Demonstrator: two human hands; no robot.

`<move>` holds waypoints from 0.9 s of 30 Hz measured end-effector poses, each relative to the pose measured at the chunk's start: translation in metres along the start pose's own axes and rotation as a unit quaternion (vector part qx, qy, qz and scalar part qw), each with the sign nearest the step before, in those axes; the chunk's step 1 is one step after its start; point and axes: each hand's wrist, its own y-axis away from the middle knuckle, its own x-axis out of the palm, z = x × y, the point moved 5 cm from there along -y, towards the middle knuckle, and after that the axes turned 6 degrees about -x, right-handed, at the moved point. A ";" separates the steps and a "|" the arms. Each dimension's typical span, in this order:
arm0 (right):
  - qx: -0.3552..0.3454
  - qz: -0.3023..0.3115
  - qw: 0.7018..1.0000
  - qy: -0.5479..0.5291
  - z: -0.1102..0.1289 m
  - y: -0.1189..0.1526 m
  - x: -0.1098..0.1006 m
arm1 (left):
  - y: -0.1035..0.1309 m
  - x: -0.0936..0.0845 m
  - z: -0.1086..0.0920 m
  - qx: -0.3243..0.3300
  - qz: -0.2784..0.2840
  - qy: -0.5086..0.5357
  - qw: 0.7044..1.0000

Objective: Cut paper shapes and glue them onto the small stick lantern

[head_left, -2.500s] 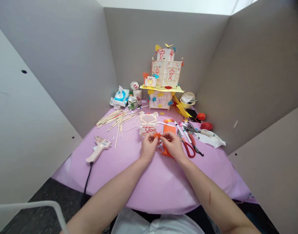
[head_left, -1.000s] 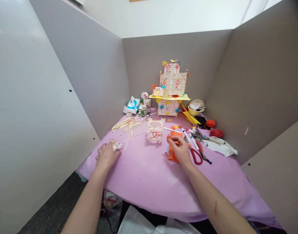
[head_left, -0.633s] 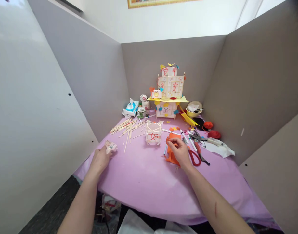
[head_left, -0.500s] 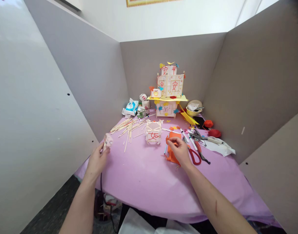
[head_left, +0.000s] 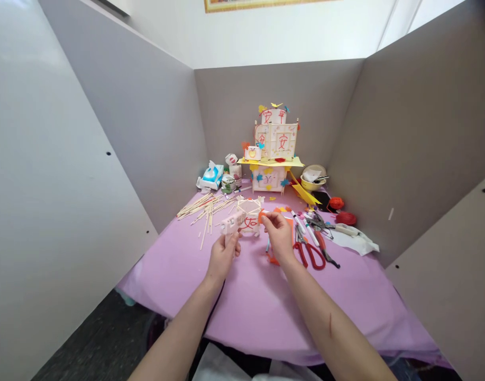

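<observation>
My left hand (head_left: 223,255) is closed round a pale pink tool (head_left: 232,223), perhaps a glue gun, with a dark cord hanging below. Its front end is near a small orange piece (head_left: 261,216), pinched between the thumb and finger of my right hand (head_left: 277,233). Behind both hands stands a small white lantern-like box (head_left: 250,205) with a red character on its front, partly covered by the tool. An orange sheet (head_left: 290,222) lies on the table, mostly hidden under my right hand.
Thin wooden sticks (head_left: 206,209) lie at the left. A tall decorated paper structure (head_left: 276,140) stands at the back. Red-handled scissors (head_left: 314,256), pliers, markers and red yarn (head_left: 346,218) are at the right. Grey panels surround the purple-covered table (head_left: 242,301).
My left hand has brought the pink tool from the left edge to the middle. My right hand has moved slightly left and up with the orange piece.
</observation>
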 end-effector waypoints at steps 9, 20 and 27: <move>0.004 0.007 0.999 0.037 -0.001 0.005 -0.003 | -0.006 0.007 0.011 0.008 -0.034 -0.008 0.999; 0.006 0.008 0.999 0.040 -0.003 0.008 -0.009 | -0.008 0.011 0.012 0.016 -0.052 -0.053 0.997; 0.009 0.015 0.999 0.040 -0.003 0.008 -0.008 | -0.008 0.012 0.009 0.008 -0.063 -0.068 0.996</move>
